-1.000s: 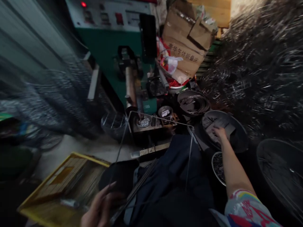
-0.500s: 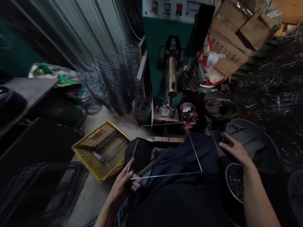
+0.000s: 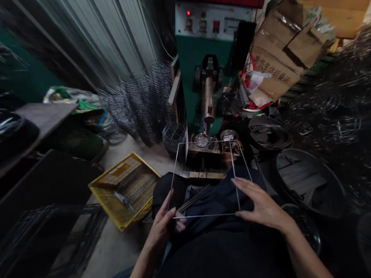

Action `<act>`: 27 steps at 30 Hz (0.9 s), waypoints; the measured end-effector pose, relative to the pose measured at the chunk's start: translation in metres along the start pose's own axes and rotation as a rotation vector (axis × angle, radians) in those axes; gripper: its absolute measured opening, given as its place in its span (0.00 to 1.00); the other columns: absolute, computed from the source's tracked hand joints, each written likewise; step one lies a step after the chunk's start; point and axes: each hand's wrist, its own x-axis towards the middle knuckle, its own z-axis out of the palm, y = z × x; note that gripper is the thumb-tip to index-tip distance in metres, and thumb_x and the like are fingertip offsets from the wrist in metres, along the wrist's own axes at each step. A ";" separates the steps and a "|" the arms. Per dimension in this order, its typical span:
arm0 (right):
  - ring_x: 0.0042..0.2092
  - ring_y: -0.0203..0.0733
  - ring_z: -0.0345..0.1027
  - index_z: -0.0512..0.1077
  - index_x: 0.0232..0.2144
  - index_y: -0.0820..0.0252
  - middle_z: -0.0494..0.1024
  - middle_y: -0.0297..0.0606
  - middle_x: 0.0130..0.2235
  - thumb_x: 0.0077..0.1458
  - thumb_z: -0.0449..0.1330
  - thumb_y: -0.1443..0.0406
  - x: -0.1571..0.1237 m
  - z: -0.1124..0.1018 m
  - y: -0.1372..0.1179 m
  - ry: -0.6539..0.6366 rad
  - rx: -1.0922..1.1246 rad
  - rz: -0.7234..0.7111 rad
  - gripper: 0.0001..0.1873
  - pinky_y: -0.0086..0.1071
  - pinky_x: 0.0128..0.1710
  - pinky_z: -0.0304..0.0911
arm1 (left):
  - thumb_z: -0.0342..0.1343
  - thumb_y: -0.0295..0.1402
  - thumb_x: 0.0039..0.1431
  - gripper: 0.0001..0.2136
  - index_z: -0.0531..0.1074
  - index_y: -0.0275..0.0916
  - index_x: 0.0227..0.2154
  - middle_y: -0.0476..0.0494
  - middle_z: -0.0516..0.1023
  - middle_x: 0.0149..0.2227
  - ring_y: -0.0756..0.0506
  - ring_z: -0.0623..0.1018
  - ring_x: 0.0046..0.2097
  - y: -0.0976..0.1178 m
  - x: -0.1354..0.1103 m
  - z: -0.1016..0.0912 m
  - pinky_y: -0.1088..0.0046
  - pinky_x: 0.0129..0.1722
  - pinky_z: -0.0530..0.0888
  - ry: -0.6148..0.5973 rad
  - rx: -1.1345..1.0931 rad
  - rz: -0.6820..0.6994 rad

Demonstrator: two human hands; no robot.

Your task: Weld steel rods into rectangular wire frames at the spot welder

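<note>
Since half a second ago the right grip [image 3: 262,206] has left the tray of metal strips [image 3: 307,181] to the right of the green machine [image 3: 208,58] and come onto the wire frame [image 3: 207,215]. The left grip [image 3: 164,227] is closed, thumb against fingers, on the frame's near left corner; the right grip lies spread open along the right-hand wire, touching rather than clasping. Judged: holding opposite sides keeps the thin frame level, just in front of the machine's foot.
</note>
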 end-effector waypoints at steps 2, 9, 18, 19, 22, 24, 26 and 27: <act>0.67 0.53 0.49 0.52 0.67 0.50 0.59 0.41 0.66 0.51 0.65 0.50 0.006 0.015 -0.003 -0.043 -0.013 -0.021 0.46 0.49 0.64 0.51 | 0.58 0.38 0.58 0.45 0.34 0.41 0.69 0.43 0.79 0.24 0.45 0.77 0.20 0.002 0.000 0.003 0.76 0.19 0.70 0.012 0.006 0.005; 0.67 0.55 0.48 0.50 0.67 0.51 0.57 0.42 0.67 0.49 0.65 0.49 0.023 0.036 0.002 -0.105 0.000 -0.033 0.49 0.52 0.64 0.48 | 0.60 0.37 0.57 0.43 0.38 0.44 0.69 0.44 0.79 0.23 0.46 0.77 0.20 0.006 0.000 0.014 0.76 0.20 0.71 -0.023 -0.019 -0.006; 0.67 0.52 0.48 0.50 0.68 0.53 0.57 0.42 0.67 0.48 0.67 0.53 0.043 0.056 -0.023 -0.145 0.135 -0.118 0.50 0.46 0.64 0.50 | 0.62 0.39 0.55 0.47 0.36 0.47 0.69 0.41 0.80 0.26 0.42 0.79 0.23 -0.023 0.015 0.008 0.74 0.21 0.72 -0.046 -0.086 -0.021; 0.67 0.52 0.48 0.49 0.68 0.53 0.57 0.42 0.67 0.48 0.66 0.53 0.043 0.054 -0.022 -0.125 0.123 -0.102 0.50 0.47 0.64 0.50 | 0.62 0.38 0.55 0.46 0.36 0.47 0.69 0.41 0.80 0.26 0.43 0.79 0.23 -0.024 0.015 0.007 0.74 0.21 0.72 -0.037 -0.087 -0.012; 0.67 0.53 0.48 0.51 0.67 0.54 0.57 0.44 0.66 0.50 0.65 0.54 0.043 0.048 -0.016 -0.067 0.081 -0.027 0.48 0.49 0.64 0.49 | 0.61 0.38 0.57 0.44 0.37 0.47 0.69 0.42 0.80 0.25 0.44 0.78 0.22 -0.020 0.012 0.007 0.75 0.20 0.71 -0.026 -0.098 0.007; 0.67 0.53 0.49 0.52 0.67 0.55 0.58 0.44 0.66 0.49 0.66 0.55 0.043 0.044 -0.014 -0.092 0.112 -0.022 0.47 0.49 0.64 0.50 | 0.61 0.38 0.56 0.44 0.38 0.47 0.69 0.43 0.80 0.25 0.45 0.78 0.21 -0.018 0.011 0.007 0.76 0.20 0.71 -0.024 -0.109 0.009; 0.66 0.52 0.51 0.53 0.67 0.54 0.58 0.43 0.66 0.48 0.67 0.56 0.044 0.041 -0.017 -0.152 0.203 -0.059 0.47 0.47 0.64 0.51 | 0.61 0.38 0.56 0.44 0.39 0.46 0.69 0.44 0.80 0.24 0.45 0.77 0.21 -0.018 0.010 0.008 0.76 0.20 0.71 -0.025 -0.114 0.005; 0.66 0.52 0.51 0.53 0.67 0.53 0.58 0.41 0.66 0.48 0.67 0.55 0.044 0.039 -0.019 -0.177 0.255 -0.082 0.47 0.47 0.64 0.51 | 0.61 0.38 0.56 0.44 0.39 0.46 0.69 0.44 0.80 0.24 0.45 0.77 0.21 -0.019 0.010 0.007 0.76 0.20 0.71 -0.029 -0.112 0.000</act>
